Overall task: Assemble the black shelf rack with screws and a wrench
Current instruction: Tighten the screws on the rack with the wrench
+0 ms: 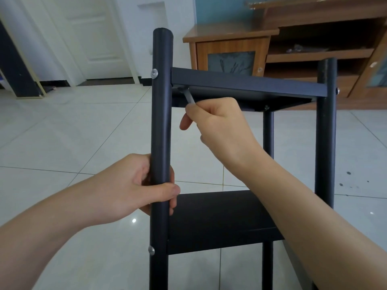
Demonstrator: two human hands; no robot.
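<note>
Rack: matte black shelf rack (240, 82), tubular uprights, flat panels, centre of the picture, on glossy tiled floor (73, 132).
Left hand (134, 187): fingers wrapped round near post (162, 114).
Right hand (222, 122): fingers pinching slim grey wrench (189, 98) under upper panel.

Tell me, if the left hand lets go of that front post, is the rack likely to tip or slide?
Probably prone to tipping: the rack looks tall and narrow. It may slide too: the tile floor looks glossy. Likely fairly stiff, since screws pin both shelves to the post the left hand grips.
</note>
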